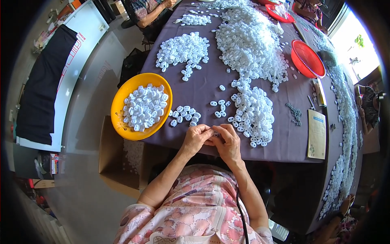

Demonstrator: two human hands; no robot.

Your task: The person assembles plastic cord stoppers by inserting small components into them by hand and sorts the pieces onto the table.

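Purple-grey tablecloth (288, 142); white pieces (254, 114) heaped; grey floor (85, 179).

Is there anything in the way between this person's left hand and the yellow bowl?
Yes, a loose cluster of small white pieces lies on the tablecloth between the left hand and the yellow bowl. Nothing taller shows there.

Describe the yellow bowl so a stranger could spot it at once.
Start at the long cloth-covered table and go to its near left corner. There, to the left of the left hand, sits a round yellow bowl heaped with white two-holed pieces. Its yellow rim sets it apart from the red basin across the table.
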